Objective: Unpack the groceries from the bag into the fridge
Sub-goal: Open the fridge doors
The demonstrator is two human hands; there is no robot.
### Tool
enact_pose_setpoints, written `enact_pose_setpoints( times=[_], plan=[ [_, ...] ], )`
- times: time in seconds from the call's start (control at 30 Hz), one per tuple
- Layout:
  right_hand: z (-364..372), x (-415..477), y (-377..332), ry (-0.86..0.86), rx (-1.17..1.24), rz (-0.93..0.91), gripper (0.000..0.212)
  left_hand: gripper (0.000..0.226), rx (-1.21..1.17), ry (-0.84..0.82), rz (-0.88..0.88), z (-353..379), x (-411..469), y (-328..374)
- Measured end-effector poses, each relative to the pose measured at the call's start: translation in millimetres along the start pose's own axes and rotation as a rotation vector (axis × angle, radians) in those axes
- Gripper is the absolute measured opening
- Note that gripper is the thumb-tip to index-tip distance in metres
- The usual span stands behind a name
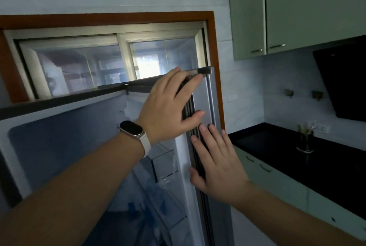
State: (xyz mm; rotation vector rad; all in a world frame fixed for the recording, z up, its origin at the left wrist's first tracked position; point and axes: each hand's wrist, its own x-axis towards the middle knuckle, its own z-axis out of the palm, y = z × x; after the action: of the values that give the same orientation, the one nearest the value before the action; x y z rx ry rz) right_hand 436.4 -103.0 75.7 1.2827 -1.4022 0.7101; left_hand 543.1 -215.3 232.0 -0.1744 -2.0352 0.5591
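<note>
- Left hand (164,107) presses the fridge door (204,95) near its top corner, fingers straight, gripping nothing.
- Right hand (215,164) lies flat on the door's edge just below, holding nothing.

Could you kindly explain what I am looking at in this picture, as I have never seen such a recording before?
There is no machine here: a person wears one camera on the head, so you see their own arms. The left hand, with a dark smartwatch on a white strap, and the right hand both lie with straight fingers against the edge of the open silver fridge door. Neither holds anything. To the right runs a black countertop bearing a small metal utensil holder. No bag or groceries show.
</note>
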Motion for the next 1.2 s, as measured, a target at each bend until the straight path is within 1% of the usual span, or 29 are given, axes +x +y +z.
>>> enact_pose_setpoints(
  times=[0.13, 0.23, 0.47, 0.6, 0.73, 0.83, 0.93, 1.2],
  plan=[
    [8.5, -10.7, 30.1, 0.018, 0.058, 0.073, 0.067, 0.065, 0.026, -0.009, -0.029, 29.5, 26.1, 15.7],
    [18.0, -15.5, 51.9, 0.022, 0.081, 0.127, 0.073, 0.064, 0.031, -0.008, -0.059, 51.3, 44.3, 27.0],
    [30.0, -25.6, 117.3, 0.011, 0.121, 0.128, 0.073, 0.063, 0.037, -0.020, -0.101, 108.4, 76.6, 38.6],
    [44.3, -30.5, 154.8, 0.000, 0.147, 0.124, 0.072, 0.067, 0.045, -0.050, -0.119, 141.3, 84.8, 34.7],
    [62.6, -31.8, 186.2, -0.014, 0.159, 0.141, 0.067, 0.069, 0.105, -0.086, -0.190, 173.5, 84.6, 21.7],
    [75.9, -31.4, 205.8, -0.056, 0.173, 0.182, 0.063, 0.071, 0.117, -0.132, -0.235, 199.2, 86.9, 10.9],
    [92.9, -34.2, 222.2, -0.095, 0.164, 0.195, 0.058, 0.070, 0.147, -0.140, -0.229, 225.6, 96.2, 7.3],
    [139.8, -36.4, 283.6, -0.183, 0.191, 0.208, 0.058, 0.065, 0.216, -0.094, -0.194, 298.1, 119.6, -7.0]
  ],
)
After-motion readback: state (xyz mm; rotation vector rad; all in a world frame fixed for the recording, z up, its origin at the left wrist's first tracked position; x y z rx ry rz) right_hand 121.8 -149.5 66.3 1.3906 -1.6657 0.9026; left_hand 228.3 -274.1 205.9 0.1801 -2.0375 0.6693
